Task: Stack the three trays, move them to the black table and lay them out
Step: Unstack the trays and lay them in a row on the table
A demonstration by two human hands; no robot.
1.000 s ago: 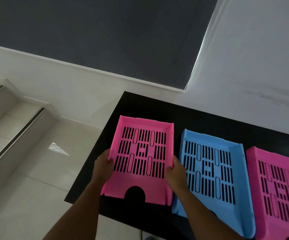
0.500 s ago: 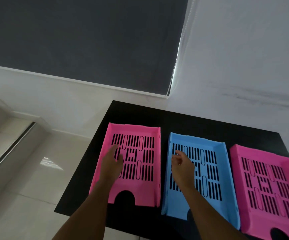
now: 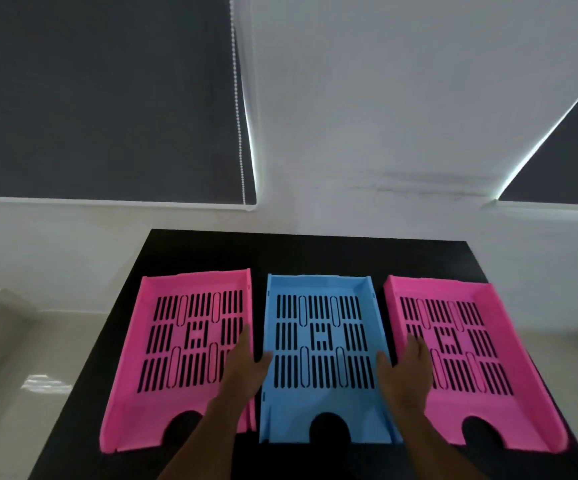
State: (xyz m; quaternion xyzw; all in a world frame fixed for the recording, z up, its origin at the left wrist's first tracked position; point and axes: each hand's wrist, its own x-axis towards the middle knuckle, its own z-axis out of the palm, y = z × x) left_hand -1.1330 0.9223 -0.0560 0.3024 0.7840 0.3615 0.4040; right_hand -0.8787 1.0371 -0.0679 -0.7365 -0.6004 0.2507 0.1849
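Observation:
Three slotted trays lie side by side on the black table (image 3: 315, 251): a pink tray (image 3: 183, 358) on the left, a blue tray (image 3: 322, 358) in the middle, a second pink tray (image 3: 467, 355) on the right. My left hand (image 3: 244, 368) rests at the blue tray's left wall, over the gap to the left pink tray. At the blue tray's right wall is my right hand (image 3: 407, 370), partly over the right pink tray. Both hands have fingers spread along the walls; I cannot tell whether they grip the blue tray.
A white wall with dark roller blinds (image 3: 100, 98) rises behind the table. Pale tiled floor (image 3: 38, 375) lies to the left of the table, with a step at the far left edge. The table's far strip is bare.
My hands let go of the left pink tray and moved right; they now flank the blue tray. My view has swung right, centring on the three trays.

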